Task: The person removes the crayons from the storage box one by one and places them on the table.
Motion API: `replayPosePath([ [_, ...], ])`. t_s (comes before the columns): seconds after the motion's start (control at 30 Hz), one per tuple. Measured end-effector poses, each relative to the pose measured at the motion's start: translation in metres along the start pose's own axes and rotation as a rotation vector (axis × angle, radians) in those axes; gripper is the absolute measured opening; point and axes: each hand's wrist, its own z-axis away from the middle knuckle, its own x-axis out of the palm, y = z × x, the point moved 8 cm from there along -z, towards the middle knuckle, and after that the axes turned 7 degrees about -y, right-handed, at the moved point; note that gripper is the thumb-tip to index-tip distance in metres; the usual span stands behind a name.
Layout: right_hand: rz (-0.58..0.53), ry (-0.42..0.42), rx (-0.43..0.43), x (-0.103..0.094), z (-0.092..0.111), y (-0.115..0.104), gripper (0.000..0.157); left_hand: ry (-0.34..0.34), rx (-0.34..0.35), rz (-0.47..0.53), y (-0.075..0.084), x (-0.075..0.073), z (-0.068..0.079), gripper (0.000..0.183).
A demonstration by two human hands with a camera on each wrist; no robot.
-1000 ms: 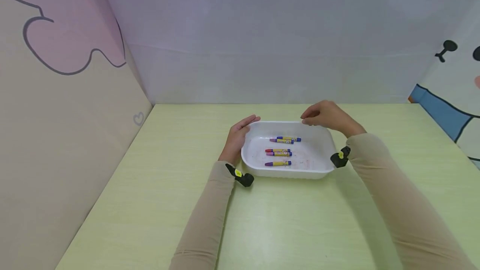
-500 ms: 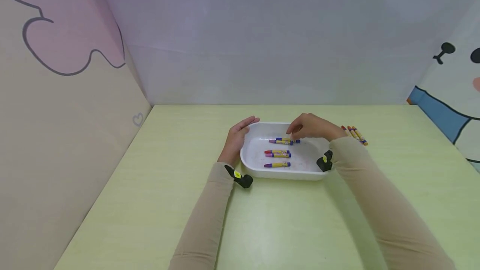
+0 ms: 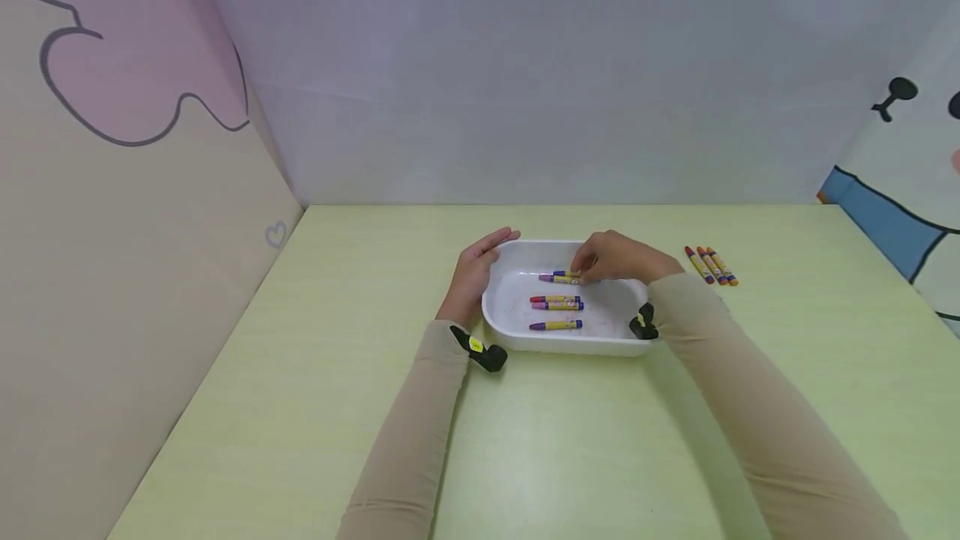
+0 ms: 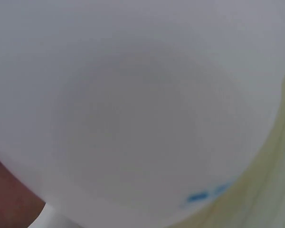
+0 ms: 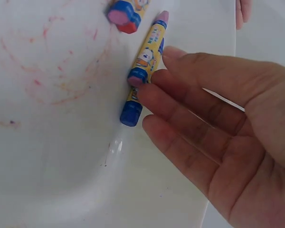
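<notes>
Crayons [image 3: 556,326], five, lie in a tray [image 3: 570,346], left hand [image 3: 469,275] against its side, right hand [image 3: 621,257] at the far pair [image 3: 557,279], hands unclenched.

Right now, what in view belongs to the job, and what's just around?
Job, as I judge it:
tray, left hand at its side
five crayons inside, right hand at the far pair
three crayons on the table, likely

Just around:
wrist cameras
wall prints
</notes>
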Motion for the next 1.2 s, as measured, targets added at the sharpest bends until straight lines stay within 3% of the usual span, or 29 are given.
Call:
replayPosePath([
  [0.6,0.062,-0.04,0.064,0.014,-0.005,0.005,0.016,-0.026,-0.01,-0.01,0.001,0.002,-0.002,0.04],
  [1.2,0.064,-0.033,-0.038,0.002,0.003,0.005,0.011,-0.004,0.001,-0.015,0.001,0.0,-0.003,0.04],
])
